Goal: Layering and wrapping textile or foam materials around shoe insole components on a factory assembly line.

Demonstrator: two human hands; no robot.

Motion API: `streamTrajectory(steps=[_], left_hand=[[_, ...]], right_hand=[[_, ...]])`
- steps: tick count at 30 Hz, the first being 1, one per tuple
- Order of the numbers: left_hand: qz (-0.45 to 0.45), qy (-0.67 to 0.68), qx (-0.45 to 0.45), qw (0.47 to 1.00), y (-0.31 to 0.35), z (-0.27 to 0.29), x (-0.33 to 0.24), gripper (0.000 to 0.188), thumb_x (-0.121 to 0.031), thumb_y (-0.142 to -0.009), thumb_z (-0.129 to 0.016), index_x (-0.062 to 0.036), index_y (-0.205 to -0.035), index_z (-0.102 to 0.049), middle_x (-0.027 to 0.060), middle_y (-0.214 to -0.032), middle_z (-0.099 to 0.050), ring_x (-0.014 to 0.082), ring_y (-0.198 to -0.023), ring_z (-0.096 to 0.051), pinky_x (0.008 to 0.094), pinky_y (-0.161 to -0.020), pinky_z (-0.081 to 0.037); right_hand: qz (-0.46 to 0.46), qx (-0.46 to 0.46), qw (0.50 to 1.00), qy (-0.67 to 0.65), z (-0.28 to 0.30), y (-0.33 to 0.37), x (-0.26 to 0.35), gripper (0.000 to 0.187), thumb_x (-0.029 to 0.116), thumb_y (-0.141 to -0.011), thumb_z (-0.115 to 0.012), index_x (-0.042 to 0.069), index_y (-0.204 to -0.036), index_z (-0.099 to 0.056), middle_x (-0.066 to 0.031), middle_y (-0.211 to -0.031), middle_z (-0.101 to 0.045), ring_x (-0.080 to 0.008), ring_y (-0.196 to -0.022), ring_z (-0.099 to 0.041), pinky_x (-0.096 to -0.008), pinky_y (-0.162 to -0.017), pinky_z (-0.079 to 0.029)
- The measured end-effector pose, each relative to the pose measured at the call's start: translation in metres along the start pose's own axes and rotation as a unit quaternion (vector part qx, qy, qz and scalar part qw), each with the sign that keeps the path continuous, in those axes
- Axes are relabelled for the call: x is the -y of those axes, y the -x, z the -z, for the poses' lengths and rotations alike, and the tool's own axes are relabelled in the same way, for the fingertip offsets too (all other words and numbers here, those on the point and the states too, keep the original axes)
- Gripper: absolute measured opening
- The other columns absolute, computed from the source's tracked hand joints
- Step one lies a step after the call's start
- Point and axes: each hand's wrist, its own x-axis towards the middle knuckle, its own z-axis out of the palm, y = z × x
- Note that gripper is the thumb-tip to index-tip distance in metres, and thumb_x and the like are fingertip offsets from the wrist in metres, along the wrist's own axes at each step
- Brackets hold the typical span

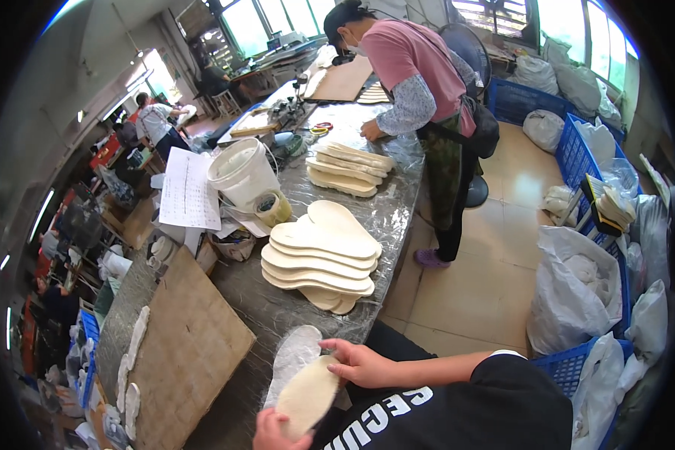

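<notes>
A cream shoe insole [305, 397] is held at the table's near edge, between my two hands. My left hand [277, 433] grips its lower end. My right hand [361, 366] pinches the upper end, the thumb on the insole and the index finger reaching past it. Partly under that insole, a whitish, shiny insole-shaped piece [296, 349] lies on the table. Just beyond it rises a stack of cream insoles [319, 259], fanned out in several layers. A second insole stack [349, 166] sits farther back.
Left of the stacks stand a white bucket [244, 176], a small jar [272, 208] and a written sheet [187, 191]. A brown board [184, 360] lies at left. Across the table a co-worker [420, 82] bends over. Blue crates [577, 367] and white sacks [577, 289] line the right.
</notes>
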Motion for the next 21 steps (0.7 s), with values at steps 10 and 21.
streamTrajectory(steps=[10, 21], left_hand=[[-0.047, 0.243, -0.173, 0.953, -0.02, 0.005, 0.081, 0.036, -0.007, -0.062, -0.073, 0.0025, -0.095, -0.062, 0.0153, -0.111, -0.058, 0.027, -0.098, -0.058, 0.0336, -0.085, -0.048], [-0.027, 0.232, -0.061, 0.97, 0.015, -0.001, 0.108, 0.051, -0.012, -0.063, -0.072, 0.0054, -0.111, -0.064, 0.0156, -0.118, -0.054, 0.0234, -0.104, -0.058, 0.0325, -0.089, -0.048]], right_hand=[[0.155, -0.128, 0.937, 0.284, 0.04, 0.003, -0.008, 0.021, 0.008, -0.083, -0.069, 0.003, -0.103, -0.065, -0.0147, -0.096, -0.065, -0.0297, -0.087, -0.064, -0.0381, -0.076, -0.053], [0.238, -0.134, 0.899, 0.343, 0.021, -0.036, -0.032, 0.044, 0.007, -0.076, -0.073, 0.004, -0.118, -0.059, -0.0178, -0.121, -0.057, -0.0361, -0.112, -0.057, -0.0433, -0.096, -0.048]])
